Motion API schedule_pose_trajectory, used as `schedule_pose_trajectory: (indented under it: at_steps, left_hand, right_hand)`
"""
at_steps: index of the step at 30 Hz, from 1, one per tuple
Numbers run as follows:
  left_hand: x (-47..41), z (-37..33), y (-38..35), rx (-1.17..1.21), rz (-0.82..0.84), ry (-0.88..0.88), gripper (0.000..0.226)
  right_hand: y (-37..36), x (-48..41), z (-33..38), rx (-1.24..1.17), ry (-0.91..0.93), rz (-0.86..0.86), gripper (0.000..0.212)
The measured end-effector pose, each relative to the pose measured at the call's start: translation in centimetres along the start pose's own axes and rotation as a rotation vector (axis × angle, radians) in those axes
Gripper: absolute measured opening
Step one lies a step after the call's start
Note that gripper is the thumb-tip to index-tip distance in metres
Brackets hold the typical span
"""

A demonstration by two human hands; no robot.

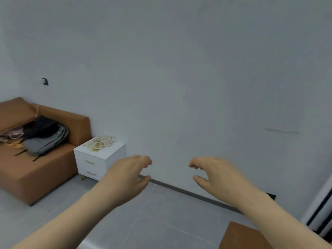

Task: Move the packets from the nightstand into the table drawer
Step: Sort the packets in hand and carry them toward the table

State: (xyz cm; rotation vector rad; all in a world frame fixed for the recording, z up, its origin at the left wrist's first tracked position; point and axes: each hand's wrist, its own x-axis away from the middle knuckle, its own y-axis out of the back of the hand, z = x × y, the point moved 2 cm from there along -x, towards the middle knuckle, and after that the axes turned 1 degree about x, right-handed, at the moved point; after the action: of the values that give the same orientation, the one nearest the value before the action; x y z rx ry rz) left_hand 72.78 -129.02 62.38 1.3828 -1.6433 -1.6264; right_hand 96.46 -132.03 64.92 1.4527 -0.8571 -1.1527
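Packets (101, 143) are lying in a loose, overlapping heap on the top surface of the white nightstand (115, 148), toward its rear left corner, none yet taken up. Risk is arising chiefly from that heap: the packets are looking thin and light, so a hurried grab is likely to be gathering only some and scattering others off the nightstand's edge onto the floor (161, 221) in front of it, or down beside the sofa (36, 177) standing just left of the nightstand. The nightstand is also showing two drawers of its own, which could be mistaken for the table drawer; that drawer is not appearing in view. Both bare arms are extending forward, the left hand (127, 175) and the right hand (213, 175) hanging to the right of the nightstand and well short of it, palms facing down and inward, fingers loosely curled and grasping nothing, thumbs spreading below.
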Motion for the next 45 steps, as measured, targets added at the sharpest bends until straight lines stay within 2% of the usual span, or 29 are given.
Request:
schedule_pose_trajectory:
  at_steps: [10, 16, 26, 45]
  left_hand:
    - [-6.5, 9.0, -2.4, -0.043, 0.031, 0.164, 0.036]
    - [-10.9, 20.2, -2.4, -0.064, 0.005, 0.247, 0.033]
    - [-17.4, 37.5, -1.6, -0.055, -0.002, 0.360, 0.035]
    - [-35.9, 65.0, -5.5, -0.130, 0.021, 0.509, 0.035]
  right_hand:
    - [-5.4, -14.6, -0.8, -0.029, 0.146, 0.076, 0.034]
    - [-8.7, -26.9, 3.6, -0.077, 0.195, 0.037, 0.034]
    - [-13.4, -44.4, 10.8, -0.134, 0.210, 0.073, 0.034]
    - [-25.9, -78.5, 14.0, -0.227, 0.275, 0.144, 0.032]
